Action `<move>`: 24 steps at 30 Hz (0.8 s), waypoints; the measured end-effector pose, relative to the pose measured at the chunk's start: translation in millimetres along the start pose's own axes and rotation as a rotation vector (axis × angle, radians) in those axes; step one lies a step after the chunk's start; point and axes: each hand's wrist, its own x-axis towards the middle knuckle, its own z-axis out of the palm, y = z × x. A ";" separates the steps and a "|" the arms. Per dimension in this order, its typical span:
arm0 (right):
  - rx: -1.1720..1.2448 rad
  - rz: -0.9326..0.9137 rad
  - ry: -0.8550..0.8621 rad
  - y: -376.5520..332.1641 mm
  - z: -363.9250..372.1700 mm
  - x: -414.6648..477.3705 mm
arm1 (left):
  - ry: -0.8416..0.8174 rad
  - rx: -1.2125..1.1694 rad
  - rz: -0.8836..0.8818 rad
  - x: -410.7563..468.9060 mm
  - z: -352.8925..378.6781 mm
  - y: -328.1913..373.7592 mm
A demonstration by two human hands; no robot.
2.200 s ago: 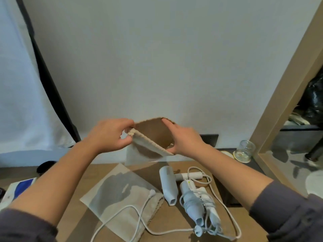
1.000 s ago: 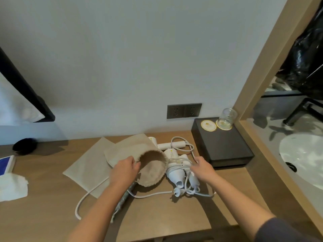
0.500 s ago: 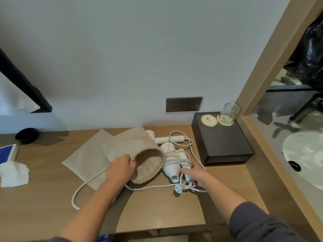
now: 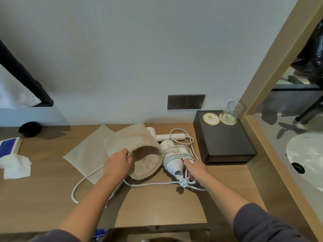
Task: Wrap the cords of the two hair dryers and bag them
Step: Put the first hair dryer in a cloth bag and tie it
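Here the left hand (image 4: 118, 163) pinches the bag (image 4: 132, 138) open; the right hand (image 4: 195, 169) seemingly grips the wrapped dryer (image 4: 172, 163). The loose cord (image 4: 152, 183) crossing the counter (image 4: 52, 189) could snag the bag's rim.

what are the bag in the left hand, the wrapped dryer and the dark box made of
Bag: seemingly coarse beige woven cloth, matte; its mouth slumps softly. Wrapped dryer: smooth white plastic, by its faint sheen. Dark box: hard, satin black, crisp edges; wood or plastic, unclear.
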 end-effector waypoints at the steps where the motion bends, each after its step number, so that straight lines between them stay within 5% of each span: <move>1: -0.008 -0.013 -0.008 -1.7 -4.4 -1.7 | 0.012 -0.012 0.008 0.5 -0.6 0.0; 15: -0.130 -0.203 -0.253 -41.5 -76.2 -42.0 | 0.063 -0.064 0.063 23.8 -17.6 9.7; 24: -0.180 -0.125 -0.438 -67.9 -55.7 -66.3 | -0.028 -0.129 0.133 34.9 -39.1 29.0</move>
